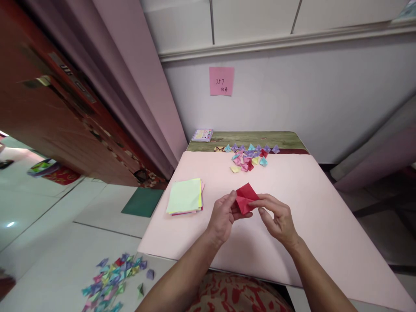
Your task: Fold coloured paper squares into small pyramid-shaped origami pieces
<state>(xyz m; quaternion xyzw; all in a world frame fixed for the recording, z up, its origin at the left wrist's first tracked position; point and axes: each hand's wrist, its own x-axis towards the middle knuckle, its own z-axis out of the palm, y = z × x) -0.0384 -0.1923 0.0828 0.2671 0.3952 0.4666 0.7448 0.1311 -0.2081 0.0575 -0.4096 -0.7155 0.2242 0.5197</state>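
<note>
A partly folded red paper (246,197) is held just above the pink table cover (312,208), near the table's middle. My left hand (223,215) pinches its left edge with thumb and fingers closed. My right hand (276,215) grips its right corner, fingers curled. A stack of square papers (185,197), pale green on top, lies to the left of my hands. A heap of small folded paper pieces (248,157) in pink, purple, blue and yellow sits at the far side of the table.
A paper pack (202,134) rests at the table's far left corner. A pink note (221,81) is stuck on the wall. Several folded pieces (113,277) lie scattered on the floor at lower left. A dark red door (55,112) and curtain stand left.
</note>
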